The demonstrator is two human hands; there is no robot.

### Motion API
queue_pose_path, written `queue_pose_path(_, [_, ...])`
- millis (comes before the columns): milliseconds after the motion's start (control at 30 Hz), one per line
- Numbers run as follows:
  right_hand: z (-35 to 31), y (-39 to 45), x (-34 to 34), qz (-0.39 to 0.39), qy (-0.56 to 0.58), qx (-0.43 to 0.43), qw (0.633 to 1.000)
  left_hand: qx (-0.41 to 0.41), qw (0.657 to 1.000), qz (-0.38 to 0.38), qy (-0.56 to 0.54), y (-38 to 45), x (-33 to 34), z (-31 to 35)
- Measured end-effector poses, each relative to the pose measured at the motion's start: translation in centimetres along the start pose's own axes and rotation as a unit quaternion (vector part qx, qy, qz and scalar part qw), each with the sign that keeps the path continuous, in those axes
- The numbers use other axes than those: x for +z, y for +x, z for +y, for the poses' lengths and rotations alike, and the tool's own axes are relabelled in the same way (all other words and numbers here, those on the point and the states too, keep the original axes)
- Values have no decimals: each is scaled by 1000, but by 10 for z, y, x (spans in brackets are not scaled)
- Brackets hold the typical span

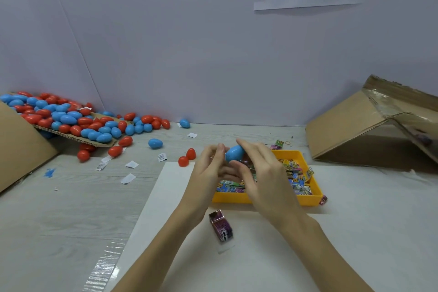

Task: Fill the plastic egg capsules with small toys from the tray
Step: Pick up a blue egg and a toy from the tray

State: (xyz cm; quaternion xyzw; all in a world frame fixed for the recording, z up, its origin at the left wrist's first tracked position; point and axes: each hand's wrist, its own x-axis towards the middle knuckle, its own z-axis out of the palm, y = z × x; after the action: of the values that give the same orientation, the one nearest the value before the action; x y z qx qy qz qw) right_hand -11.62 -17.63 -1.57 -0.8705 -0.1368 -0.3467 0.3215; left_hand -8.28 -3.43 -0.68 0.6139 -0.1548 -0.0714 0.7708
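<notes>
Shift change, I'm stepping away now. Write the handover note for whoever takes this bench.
Right hand: fingers curled round a blue egg, held above the yellow tray.
Left hand: beside the egg, fingers near its end; whether it grips anything cannot be told.
Toys: small packets lie in the tray; one purple packet lies on the white sheet in front.
Eggs: a big pile of red and blue eggs spills off cardboard at far left; a few loose ones lie on the table.
Done: cannot tell which eggs are filled.
Left: finish this egg, then work on through the pile.
</notes>
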Motion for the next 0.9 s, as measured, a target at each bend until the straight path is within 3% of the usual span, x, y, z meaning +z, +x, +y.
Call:
queue_pose_path(100, [1,0,-1,-6,0,15,1000,29,999,-13,12,1,-2,0])
queue_pose_path(233, [0,-2,0,-40,29,8,999,-16,1000,-9,-17,1,-5,2])
queue_pose_path(467, [2,-2,4,-26,7,-8,1000,20,999,1,48,3,-7,3])
queue_pose_path(633, [13,-1,-2,-33,6,39,999,71,990,91,86,9,-21,2])
queue_pose_path(900, [24,-3,-1,-207,-44,71,975,44,981,164,92,15,-31,-1])
